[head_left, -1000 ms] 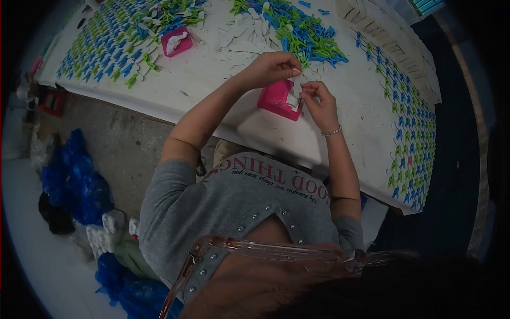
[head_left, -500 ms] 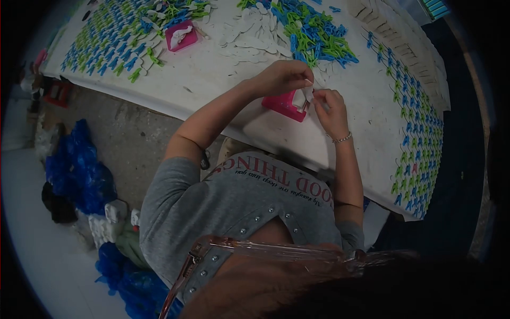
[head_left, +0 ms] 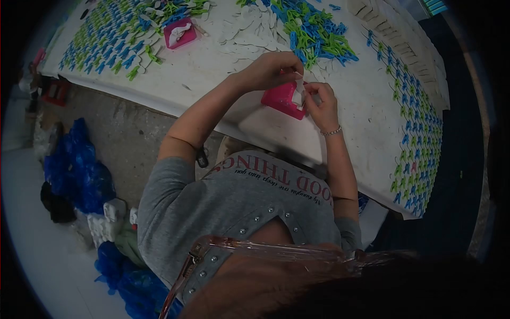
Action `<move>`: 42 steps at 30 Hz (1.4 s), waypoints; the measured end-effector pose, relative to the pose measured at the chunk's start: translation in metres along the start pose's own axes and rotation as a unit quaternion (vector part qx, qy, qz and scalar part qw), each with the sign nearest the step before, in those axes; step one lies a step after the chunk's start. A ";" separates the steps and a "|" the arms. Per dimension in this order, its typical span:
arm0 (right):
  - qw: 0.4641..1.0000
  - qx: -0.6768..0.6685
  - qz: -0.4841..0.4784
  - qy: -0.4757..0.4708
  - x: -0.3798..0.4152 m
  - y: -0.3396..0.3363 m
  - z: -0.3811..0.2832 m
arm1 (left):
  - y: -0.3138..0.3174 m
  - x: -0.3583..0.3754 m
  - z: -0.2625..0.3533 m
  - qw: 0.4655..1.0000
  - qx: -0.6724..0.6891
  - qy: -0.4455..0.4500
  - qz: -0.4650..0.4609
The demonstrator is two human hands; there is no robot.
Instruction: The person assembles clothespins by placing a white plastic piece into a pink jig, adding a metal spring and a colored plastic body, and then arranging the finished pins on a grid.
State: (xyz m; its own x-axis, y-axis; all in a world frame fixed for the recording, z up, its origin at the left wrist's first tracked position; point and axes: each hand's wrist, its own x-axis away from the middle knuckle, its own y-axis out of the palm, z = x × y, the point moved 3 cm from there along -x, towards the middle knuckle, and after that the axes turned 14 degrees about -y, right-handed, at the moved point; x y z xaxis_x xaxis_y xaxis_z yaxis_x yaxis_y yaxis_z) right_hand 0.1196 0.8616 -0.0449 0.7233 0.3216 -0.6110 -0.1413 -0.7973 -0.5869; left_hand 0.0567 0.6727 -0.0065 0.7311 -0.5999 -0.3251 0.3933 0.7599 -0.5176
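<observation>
Both hands work close together above the near edge of the white desk (head_left: 212,80). The left hand (head_left: 271,69) is curled, its fingertips pinching the upper end of a small white plastic piece (head_left: 299,91). The right hand (head_left: 320,103) pinches the same piece from below, thumb and forefinger closed on it. Holding it from both ends appears to steady the piece for fitting or alignment; the exact shape of the piece is too small to tell.

The piece is held directly over a pink tray (head_left: 281,100) lying flat on the desk, just beside both hands, probably so that parts drop or rest within reach. A second pink tray (head_left: 179,33) holding white parts lies further back to the left.

Behind the hands a loose heap of blue and green clips (head_left: 313,34) lies next to scattered white pieces (head_left: 249,32), near enough to be picked from without leaning. Rows of blue and green clips (head_left: 414,122) are laid out in order along the right side of the desk, and more rows (head_left: 95,42) cover the far left. Blue plastic bags (head_left: 79,170) lie on the floor below
</observation>
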 end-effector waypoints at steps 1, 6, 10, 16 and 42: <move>1.000 0.012 0.001 -0.019 0.000 -0.001 -0.001 | -0.001 0.002 -0.003 1.000 0.000 0.001 -0.002; 0.994 0.078 -0.044 -0.066 0.006 -0.010 0.005 | 0.014 0.012 -0.028 0.997 -0.055 -0.032 -0.038; 0.991 0.101 -0.042 -0.078 0.008 -0.013 0.004 | 0.023 0.013 -0.032 0.997 -0.072 -0.014 -0.023; 0.989 0.120 -0.043 -0.081 0.008 -0.018 0.001 | 0.025 0.009 -0.031 0.996 -0.076 -0.035 -0.038; 0.980 -0.139 0.029 0.140 0.002 0.016 0.005 | 0.022 -0.003 -0.018 0.990 0.124 -0.043 -0.043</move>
State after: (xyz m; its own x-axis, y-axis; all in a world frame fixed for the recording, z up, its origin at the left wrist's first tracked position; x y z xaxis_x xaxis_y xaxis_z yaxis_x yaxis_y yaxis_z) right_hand 0.1160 0.8521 -0.0580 0.8818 0.1509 -0.4469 -0.0260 -0.9304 -0.3655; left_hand 0.0528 0.6863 -0.0314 0.7289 -0.6502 -0.2144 0.5735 0.7509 -0.3275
